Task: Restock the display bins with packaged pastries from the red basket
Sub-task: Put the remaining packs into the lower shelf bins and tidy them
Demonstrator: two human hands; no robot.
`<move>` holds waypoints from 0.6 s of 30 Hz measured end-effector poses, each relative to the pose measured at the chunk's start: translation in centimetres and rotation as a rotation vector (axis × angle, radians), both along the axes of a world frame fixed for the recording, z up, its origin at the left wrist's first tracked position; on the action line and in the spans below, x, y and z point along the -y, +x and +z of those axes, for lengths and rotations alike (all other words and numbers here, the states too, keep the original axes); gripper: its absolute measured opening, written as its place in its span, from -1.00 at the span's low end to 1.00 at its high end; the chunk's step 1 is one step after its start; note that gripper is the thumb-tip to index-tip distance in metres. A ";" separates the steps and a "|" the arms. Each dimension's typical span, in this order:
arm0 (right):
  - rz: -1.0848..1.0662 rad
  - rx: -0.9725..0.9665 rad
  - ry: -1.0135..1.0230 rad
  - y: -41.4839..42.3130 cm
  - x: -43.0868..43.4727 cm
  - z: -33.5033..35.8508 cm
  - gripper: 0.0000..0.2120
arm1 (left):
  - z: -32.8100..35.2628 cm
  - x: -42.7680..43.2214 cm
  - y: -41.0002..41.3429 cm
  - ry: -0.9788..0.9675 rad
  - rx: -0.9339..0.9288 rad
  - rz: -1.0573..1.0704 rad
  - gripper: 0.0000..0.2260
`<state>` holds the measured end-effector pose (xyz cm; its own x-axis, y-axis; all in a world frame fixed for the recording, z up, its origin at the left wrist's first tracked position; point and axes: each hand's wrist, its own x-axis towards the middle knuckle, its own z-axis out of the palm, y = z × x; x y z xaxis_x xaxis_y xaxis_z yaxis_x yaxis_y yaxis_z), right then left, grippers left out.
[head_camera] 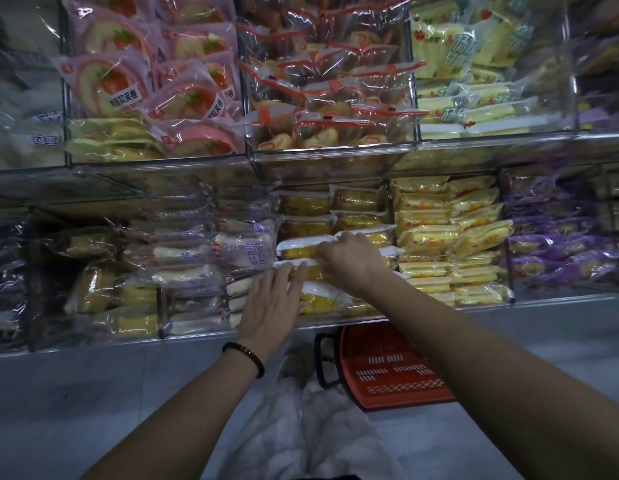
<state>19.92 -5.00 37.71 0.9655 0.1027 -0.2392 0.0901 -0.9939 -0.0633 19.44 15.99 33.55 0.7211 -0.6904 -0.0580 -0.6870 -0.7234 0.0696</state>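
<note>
Both hands are at the middle bin (335, 320) of the lower clear-plastic row, which holds stacked yellow pastries in white-edged wrappers (301, 249). My left hand (270, 306) lies flat with fingers spread on the front packets (322, 299). My right hand (349, 261) curls its fingers over a white-edged packet near the top of the stack; whether it grips the packet I cannot tell. The red basket (387, 368) with a black handle stands on the floor under the shelf, and its visible part shows no packets.
Neighbouring lower bins hold purple-print bread packets (239, 251) to the left and yellow packets (450, 237) and purple packets (560, 251) to the right. The upper row holds pink roll cakes (152, 81), orange-striped clear packs (329, 84) and yellow-green packs (474, 64). Grey tiled floor below.
</note>
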 end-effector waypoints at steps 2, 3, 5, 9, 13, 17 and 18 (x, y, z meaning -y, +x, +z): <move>-0.120 0.261 0.221 -3.0 1.3 -0.3 -0.69 | -0.5 -0.2 -0.3 -0.067 -0.010 0.002 -0.46; -0.178 0.383 0.296 -4.9 1.6 -0.3 -0.70 | -0.7 -0.1 -0.4 -0.098 -0.011 -0.001 -0.54; -0.206 0.446 0.316 -8.5 1.0 -0.7 -0.70 | -0.9 -0.2 -0.5 -0.131 -0.027 0.006 -0.66; -0.149 0.299 0.200 -12.0 -1.0 -3.1 -0.61 | -0.8 -0.5 -0.7 -0.123 -0.042 0.057 -0.68; -0.234 0.376 0.117 -10.4 -1.7 -4.0 -0.81 | -0.7 -0.7 -0.9 -0.049 -0.016 0.102 -0.64; -0.301 0.236 0.002 -8.2 -2.0 -3.4 -0.83 | -0.3 0.5 -0.3 -0.011 -0.038 0.182 -0.64; -0.346 0.220 -0.019 -7.8 -2.3 -3.1 -0.84 | -0.1 0.8 -0.2 -0.010 -0.050 0.192 -0.64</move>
